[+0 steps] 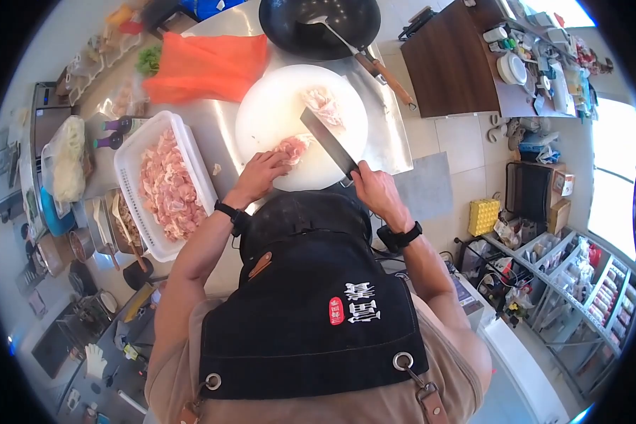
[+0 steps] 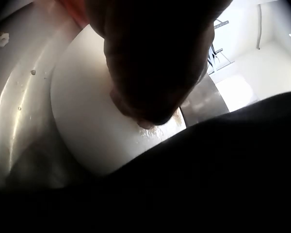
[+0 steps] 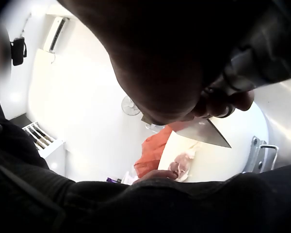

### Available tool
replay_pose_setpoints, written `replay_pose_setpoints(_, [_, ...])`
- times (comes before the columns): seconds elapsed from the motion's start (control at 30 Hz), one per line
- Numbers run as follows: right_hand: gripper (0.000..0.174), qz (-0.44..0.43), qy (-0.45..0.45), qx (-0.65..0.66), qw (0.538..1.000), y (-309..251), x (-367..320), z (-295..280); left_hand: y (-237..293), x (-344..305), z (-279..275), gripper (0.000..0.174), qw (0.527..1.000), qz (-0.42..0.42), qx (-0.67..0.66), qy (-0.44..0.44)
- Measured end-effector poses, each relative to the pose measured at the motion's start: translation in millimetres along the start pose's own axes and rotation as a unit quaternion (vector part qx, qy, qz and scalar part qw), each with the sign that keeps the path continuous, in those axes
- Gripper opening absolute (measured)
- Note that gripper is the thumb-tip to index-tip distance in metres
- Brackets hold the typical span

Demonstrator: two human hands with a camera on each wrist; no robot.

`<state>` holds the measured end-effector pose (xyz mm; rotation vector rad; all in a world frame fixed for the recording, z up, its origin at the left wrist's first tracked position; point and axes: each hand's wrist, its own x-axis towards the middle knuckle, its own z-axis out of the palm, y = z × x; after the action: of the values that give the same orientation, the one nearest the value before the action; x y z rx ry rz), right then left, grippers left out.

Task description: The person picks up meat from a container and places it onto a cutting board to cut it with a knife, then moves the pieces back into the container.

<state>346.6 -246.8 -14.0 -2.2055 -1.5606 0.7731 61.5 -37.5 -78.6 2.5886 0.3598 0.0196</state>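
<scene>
A piece of raw chicken (image 1: 294,148) lies on the round white cutting board (image 1: 261,106), where my left hand (image 1: 263,173) holds its left side with the fingertips. My right hand (image 1: 378,189) grips the handle of a cleaver (image 1: 330,143). Its broad blade slants over the board, just right of that piece. Farther back on the board sits a second, paler piece of raw chicken (image 1: 321,104), close to the blade's tip. In the right wrist view the blade (image 3: 208,133) shows below the knuckles, and left-hand fingers (image 3: 157,174) meet the chicken. The left wrist view is mostly dark.
Left of the board stands a white plastic basket (image 1: 126,166) full of cut raw meat. An orange-red bag (image 1: 208,67) lies behind it on the steel table (image 1: 396,145). At the back, a black wok (image 1: 275,25) holds a ladle-like utensil with a wooden handle (image 1: 394,83).
</scene>
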Motion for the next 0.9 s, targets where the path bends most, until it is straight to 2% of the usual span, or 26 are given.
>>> replay_pose_setpoints(0.13, [0.021, -0.03, -0.026, -0.032, 0.999, 12, -5, 3, 10, 9, -15, 0.052, 0.998, -0.034, -0.052, -0.013])
replay_pose_setpoints(0.2, [0.021, -0.052, -0.038, -0.031, 0.997, 16, -4, 6, 16, 22, -17, 0.052, 0.996, -0.019, -0.045, 0.07])
replay_pose_setpoints(0.3, [0.02, -0.063, -0.032, -0.052, 0.996, 20, 3, 11, 12, 43, -9, 0.047, 0.993, 0.0, 0.003, 0.114])
replay_pose_setpoints(0.4, [0.019, -0.036, -0.029, -0.067, 0.997, 26, 10, 13, 3, 52, -4, 0.04, 0.996, -0.02, -0.03, 0.086])
replay_pose_setpoints(0.53, [0.018, -0.043, -0.027, -0.044, 0.998, 18, 6, 6, 1, 56, -6, 0.036, 0.997, -0.005, -0.011, 0.071])
replay_pose_setpoints(0.6, [0.016, -0.068, -0.028, -0.044, 0.996, 9, 3, -2, 6, 59, -4, 0.035, 0.992, 0.022, -0.007, 0.127])
replay_pose_setpoints(0.63, [0.016, -0.063, -0.027, -0.042, 0.997, 3, 4, -6, 7, 61, -4, 0.035, 0.992, 0.025, -0.008, 0.122])
replay_pose_setpoints(0.73, [0.011, -0.086, -0.037, -0.038, 0.995, -3, 4, -12, 12, 64, -10, 0.034, 0.993, 0.018, -0.031, 0.112])
replay_pose_setpoints(0.77, [0.01, -0.098, -0.041, -0.047, 0.993, -2, 6, -10, 13, 64, -12, 0.029, 0.993, 0.008, -0.031, 0.11])
replay_pose_setpoints(0.9, [0.014, -0.104, -0.061, -0.075, 0.99, 3, 9, -5, 17, 65, -15, 0.025, 0.994, -0.029, -0.053, 0.094])
